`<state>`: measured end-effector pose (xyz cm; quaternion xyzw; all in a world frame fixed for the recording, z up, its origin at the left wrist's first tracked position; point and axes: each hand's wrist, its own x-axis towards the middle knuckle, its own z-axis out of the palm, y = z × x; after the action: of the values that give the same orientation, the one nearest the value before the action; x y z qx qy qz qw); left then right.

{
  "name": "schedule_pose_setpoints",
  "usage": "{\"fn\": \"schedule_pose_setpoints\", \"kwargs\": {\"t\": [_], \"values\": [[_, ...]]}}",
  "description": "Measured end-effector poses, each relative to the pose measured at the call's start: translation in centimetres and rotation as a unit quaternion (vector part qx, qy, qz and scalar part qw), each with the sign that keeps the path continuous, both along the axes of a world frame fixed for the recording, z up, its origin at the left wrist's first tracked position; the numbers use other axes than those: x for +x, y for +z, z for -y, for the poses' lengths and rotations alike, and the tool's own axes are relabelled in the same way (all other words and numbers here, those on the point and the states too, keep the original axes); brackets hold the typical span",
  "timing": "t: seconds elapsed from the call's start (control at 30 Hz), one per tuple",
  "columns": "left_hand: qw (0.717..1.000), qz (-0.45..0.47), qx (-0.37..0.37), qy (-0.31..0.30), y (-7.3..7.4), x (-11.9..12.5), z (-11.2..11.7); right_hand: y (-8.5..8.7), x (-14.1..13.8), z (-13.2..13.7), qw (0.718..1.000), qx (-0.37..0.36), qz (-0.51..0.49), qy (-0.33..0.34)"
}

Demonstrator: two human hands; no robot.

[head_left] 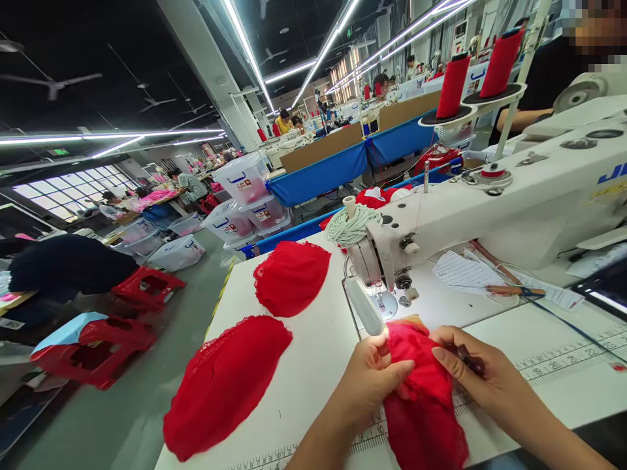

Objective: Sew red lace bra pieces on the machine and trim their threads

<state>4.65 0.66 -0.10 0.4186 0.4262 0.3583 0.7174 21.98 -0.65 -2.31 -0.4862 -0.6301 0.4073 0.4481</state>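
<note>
Pinching the red fabric piece (422, 385) by its opposite sides, the left grip (365, 375) and right grip (490, 375) have it between them, a dark, partly hidden tool (471, 360) tucked in the right grip. Just beyond both stands the sewing machine (465, 209). Left of the left grip, a large lace-edged piece (228, 391) and a smaller lace-edged piece (292, 279) lie on the surface (308, 378).

Red cloth (427, 391), bunched and creased, stretches from far to near at the scene's near right, pinched left and right toward its far end; a small dark object (471, 361), partly hidden, sits just right of it.
</note>
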Motion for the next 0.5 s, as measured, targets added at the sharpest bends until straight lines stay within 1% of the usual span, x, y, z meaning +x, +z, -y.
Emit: {"fn": "schedule_pose_setpoints", "kwargs": {"t": [0.07, 0.13, 0.2, 0.3, 0.37, 0.47, 0.5], "values": [[1.000, -0.028, 0.013, 0.005, -0.1, -0.1, 0.0, 0.4, 0.0, 0.0, 0.996, -0.043, -0.052, -0.066], [0.999, -0.038, 0.004, 0.002, -0.2, -0.3, 0.1, 0.5, 0.2, -0.1, 0.987, -0.063, -0.087, -0.118], [1.000, -0.029, -0.009, 0.002, -0.1, -0.5, 0.2, 0.6, 0.5, -0.3, 0.984, -0.074, -0.098, -0.131], [1.000, -0.005, -0.014, 0.002, 0.2, -0.6, 0.3, 0.9, 1.0, -0.8, 0.987, -0.076, -0.069, -0.127], [1.000, 0.002, -0.012, -0.001, 0.4, -0.6, 0.3, 1.0, 1.2, -1.0, 0.986, -0.038, -0.034, -0.159], [1.000, -0.017, -0.011, 0.005, 0.2, -0.5, 0.2, 1.2, 1.1, -0.4, 0.970, 0.066, 0.022, -0.232], [1.000, -0.025, -0.013, 0.007, 0.1, -0.4, 0.1, 1.1, 1.0, 0.2, 0.968, 0.092, 0.035, -0.231]]}}
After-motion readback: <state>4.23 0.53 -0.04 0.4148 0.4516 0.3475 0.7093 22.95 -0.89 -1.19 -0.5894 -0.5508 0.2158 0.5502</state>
